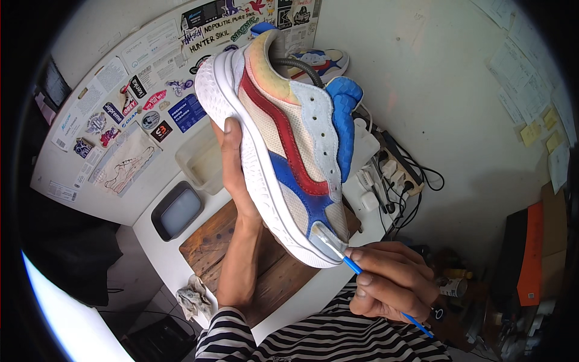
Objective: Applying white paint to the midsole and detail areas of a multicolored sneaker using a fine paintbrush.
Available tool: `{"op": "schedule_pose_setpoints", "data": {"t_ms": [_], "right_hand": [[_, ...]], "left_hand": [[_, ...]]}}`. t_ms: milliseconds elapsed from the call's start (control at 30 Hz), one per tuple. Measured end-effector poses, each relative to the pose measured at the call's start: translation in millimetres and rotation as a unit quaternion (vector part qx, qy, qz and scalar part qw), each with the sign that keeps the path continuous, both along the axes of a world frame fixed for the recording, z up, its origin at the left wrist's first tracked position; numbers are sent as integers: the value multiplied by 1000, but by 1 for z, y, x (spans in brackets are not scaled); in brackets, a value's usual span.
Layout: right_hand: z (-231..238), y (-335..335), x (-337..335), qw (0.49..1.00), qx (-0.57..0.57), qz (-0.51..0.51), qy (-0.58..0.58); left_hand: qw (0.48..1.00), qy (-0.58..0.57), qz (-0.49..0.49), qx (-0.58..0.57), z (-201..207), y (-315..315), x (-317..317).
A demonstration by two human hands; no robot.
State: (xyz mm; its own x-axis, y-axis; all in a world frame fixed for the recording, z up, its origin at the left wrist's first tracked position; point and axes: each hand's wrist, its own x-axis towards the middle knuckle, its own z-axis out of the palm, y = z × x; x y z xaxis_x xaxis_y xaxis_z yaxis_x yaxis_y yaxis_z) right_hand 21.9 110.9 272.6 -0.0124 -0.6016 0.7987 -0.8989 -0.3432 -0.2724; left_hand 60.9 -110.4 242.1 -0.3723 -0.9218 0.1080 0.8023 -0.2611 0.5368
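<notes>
A sneaker is held up over the table with its toe pointing down and toward me. It has a white sole, cream mesh, a red wavy stripe, blue panels, a puffy blue tongue and bare eyelets. My left hand grips it from the sole side; the thumb lies along the sole and the other fingers are hidden behind the shoe. In my right hand a thin blue-handled paintbrush is pinched between thumb and fingers. Its tip meets the pale grey toe panel.
Beneath the shoe lies a wooden board on a white table. Left of it stand a dark-rimmed container and a clear tub; a crumpled rag lies nearer. Behind are another sneaker, a flexible tube and tangled cables.
</notes>
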Motion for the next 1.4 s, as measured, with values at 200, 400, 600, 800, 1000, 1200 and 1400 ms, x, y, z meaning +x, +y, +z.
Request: {"op": "schedule_pose_setpoints", "data": {"t_ms": [200, 400, 600, 800, 1000, 1200, 1400], "right_hand": [[-1, 4, 0, 1000, 2, -2, -2], [-1, 2, -1, 1000, 8, 5, 11], [3, 1, 0, 1000, 3, 11, 2], [-3, -1, 0, 1000, -23, 13, 7], [-8, -1, 3, 999, -50, 3, -19], [-7, -1, 3, 999, -40, 2, -16], [-1, -4, 1, 999, -35, 1, 11]], "left_hand": [[1000, 8, -5, -1, -5, -3, -1], [1000, 4, 1, -1, -1, -1, 0], [1000, 3, -11, -5, -6, -6, 2], [1000, 7, 0, -3, -8, -5, -2], [1000, -3, 14, -1, -6, -3, -2], [1000, -1, -1, -1, -5, -3, -2], [1000, 4, 6, 0, -7, -5, -3]]}}
